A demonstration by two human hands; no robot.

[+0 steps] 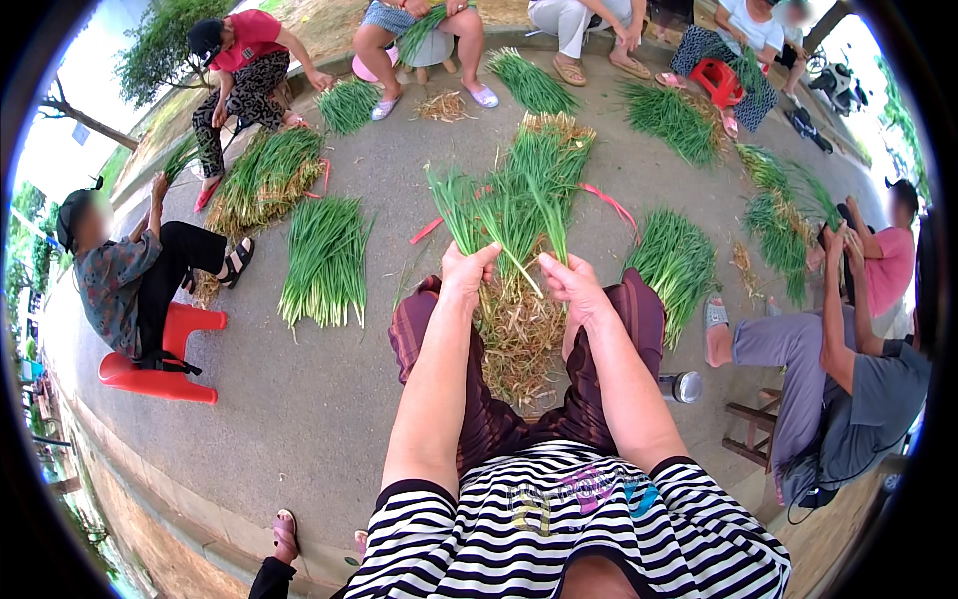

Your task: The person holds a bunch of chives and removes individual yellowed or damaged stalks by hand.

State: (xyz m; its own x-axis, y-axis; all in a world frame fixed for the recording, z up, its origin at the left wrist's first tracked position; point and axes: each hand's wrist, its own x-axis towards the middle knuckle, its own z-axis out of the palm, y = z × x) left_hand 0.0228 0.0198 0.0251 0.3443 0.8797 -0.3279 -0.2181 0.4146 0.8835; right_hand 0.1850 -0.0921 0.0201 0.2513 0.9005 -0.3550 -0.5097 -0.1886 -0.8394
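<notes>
My left hand [470,275] grips a bunch of green chives [455,211], leaves pointing away from me. One pale stalk end [522,269] slants out beside its thumb towards the right. In my right hand [576,287] is a smaller bundle of chives [552,219], pinched between thumb and fingers. Beyond and partly behind both hands lies a larger heap of chives [550,153], with brown, dry ends at its far side. Dry straw-coloured leaf waste [516,359] covers the ground between my knees.
Chive piles lie to the left [325,262] and right [673,262] of my knees. A red strap [610,206] shows beside the heap. A metal-lidded cup [682,387] is by my right leg. Several people sit around, one by a red plastic stool [168,374].
</notes>
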